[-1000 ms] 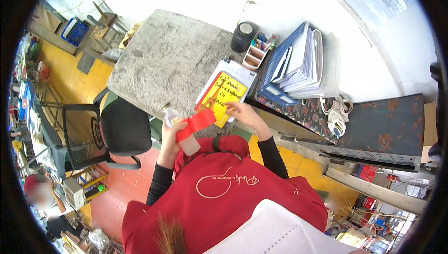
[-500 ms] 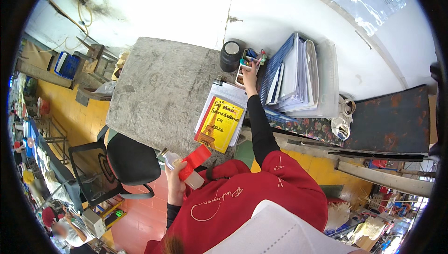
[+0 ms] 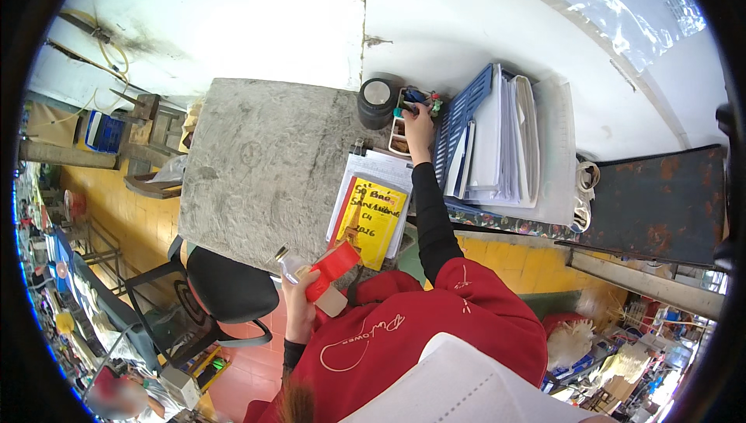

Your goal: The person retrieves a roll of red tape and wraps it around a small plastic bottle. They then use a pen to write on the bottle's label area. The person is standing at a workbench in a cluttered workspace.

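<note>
The left hand (image 3: 298, 299) is closed around a clear plastic bottle with a red label (image 3: 317, 275), fingers wrapped about its middle, holding it tilted with its open neck pointing up and to the left, over the near edge of the grey stone tabletop (image 3: 264, 167). The right hand (image 3: 417, 118) is stretched out to the far side of the table, its black sleeve running along the right edge of the yellow notebook (image 3: 371, 222); the fingers reach down into a small desk organiser tray (image 3: 404, 112) that holds pens and other small coloured bits, and whether they are pinched on anything there cannot be made out. Just left of that tray, touching or nearly so, stands a dark round container with a pale lid (image 3: 376, 102). To the right of the tray a blue plastic file rack (image 3: 460, 128) leans with a thick stack of white papers and folders (image 3: 505, 143) behind it. The yellow notebook lies on a clipboard of white sheets (image 3: 365, 170), between the bottle and the tray. A black office chair (image 3: 225, 287) stands to the left of the bottle, below the table's near edge. The person wears a red top, and a white sheet (image 3: 443, 388) lies in the near foreground.
</note>
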`<state>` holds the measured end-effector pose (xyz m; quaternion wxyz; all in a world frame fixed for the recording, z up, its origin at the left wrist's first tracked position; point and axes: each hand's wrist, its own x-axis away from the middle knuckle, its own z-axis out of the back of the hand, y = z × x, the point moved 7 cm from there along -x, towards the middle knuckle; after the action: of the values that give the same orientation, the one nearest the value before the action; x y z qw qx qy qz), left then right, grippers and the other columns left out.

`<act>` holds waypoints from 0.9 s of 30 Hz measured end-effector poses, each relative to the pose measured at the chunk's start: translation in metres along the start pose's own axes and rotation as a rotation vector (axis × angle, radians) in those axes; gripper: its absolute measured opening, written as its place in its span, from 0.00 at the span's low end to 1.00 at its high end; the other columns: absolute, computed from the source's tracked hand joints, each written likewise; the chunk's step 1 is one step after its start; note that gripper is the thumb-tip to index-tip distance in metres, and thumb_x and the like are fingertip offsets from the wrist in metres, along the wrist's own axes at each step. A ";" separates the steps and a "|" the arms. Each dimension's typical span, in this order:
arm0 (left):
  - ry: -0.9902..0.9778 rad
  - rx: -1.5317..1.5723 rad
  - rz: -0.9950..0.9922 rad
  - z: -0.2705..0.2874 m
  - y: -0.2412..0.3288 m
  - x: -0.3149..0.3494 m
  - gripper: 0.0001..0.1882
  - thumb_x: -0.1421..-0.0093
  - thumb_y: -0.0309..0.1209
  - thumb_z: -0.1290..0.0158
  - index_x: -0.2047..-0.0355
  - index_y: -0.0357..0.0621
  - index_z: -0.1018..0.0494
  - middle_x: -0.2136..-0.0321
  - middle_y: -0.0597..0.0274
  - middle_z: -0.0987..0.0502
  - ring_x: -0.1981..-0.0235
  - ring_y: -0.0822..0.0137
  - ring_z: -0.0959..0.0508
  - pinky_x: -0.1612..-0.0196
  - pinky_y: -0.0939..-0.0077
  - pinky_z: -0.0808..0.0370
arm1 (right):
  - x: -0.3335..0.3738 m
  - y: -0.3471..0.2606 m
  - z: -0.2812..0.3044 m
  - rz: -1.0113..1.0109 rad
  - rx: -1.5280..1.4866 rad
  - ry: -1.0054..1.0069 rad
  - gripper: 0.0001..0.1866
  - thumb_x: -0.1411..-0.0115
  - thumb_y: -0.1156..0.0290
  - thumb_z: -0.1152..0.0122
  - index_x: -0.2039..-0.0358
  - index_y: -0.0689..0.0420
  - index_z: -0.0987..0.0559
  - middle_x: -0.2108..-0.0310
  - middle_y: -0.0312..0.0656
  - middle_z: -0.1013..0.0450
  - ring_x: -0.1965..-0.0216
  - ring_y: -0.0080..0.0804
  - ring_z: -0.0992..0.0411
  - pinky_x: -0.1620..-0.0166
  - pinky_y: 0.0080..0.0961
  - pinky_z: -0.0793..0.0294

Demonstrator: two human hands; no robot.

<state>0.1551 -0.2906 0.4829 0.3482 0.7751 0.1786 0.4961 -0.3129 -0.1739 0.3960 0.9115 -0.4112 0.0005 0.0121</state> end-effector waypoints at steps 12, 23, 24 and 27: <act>-0.025 -0.088 0.060 -0.014 -0.002 -0.011 0.28 0.52 0.16 0.40 0.52 0.42 0.37 0.61 0.58 0.26 0.61 0.65 0.22 0.62 0.67 0.21 | -0.027 -0.035 -0.030 0.446 0.076 0.114 0.11 0.46 0.80 0.51 0.66 0.63 0.20 0.66 0.56 0.25 0.59 0.53 0.27 0.54 0.42 0.29; 0.032 -0.087 -0.079 0.002 -0.009 -0.003 0.52 0.59 0.30 0.31 0.36 0.33 0.47 0.48 0.48 0.30 0.47 0.60 0.28 0.46 0.69 0.29 | -0.054 -0.074 -0.049 0.601 0.698 -0.279 0.11 0.44 0.72 0.48 0.66 0.65 0.22 0.67 0.61 0.24 0.64 0.56 0.24 0.63 0.49 0.26; 0.042 -0.037 -0.099 0.006 -0.010 -0.001 0.53 0.59 0.31 0.31 0.36 0.33 0.48 0.49 0.46 0.29 0.47 0.58 0.28 0.46 0.68 0.28 | -0.051 -0.078 -0.052 0.613 0.720 -0.268 0.11 0.44 0.72 0.48 0.66 0.65 0.22 0.66 0.61 0.24 0.64 0.56 0.24 0.63 0.49 0.26; 0.116 -0.011 -0.105 0.029 -0.016 0.014 0.53 0.60 0.32 0.31 0.36 0.33 0.48 0.49 0.45 0.29 0.48 0.58 0.27 0.47 0.66 0.27 | -0.044 -0.090 -0.053 0.633 0.754 -0.230 0.11 0.44 0.72 0.48 0.66 0.65 0.22 0.66 0.60 0.24 0.64 0.56 0.24 0.63 0.49 0.26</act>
<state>0.1886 -0.2813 0.4726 0.3672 0.7324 0.2363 0.5224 -0.3547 -0.2741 0.4288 0.9424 -0.0290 0.0292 0.3320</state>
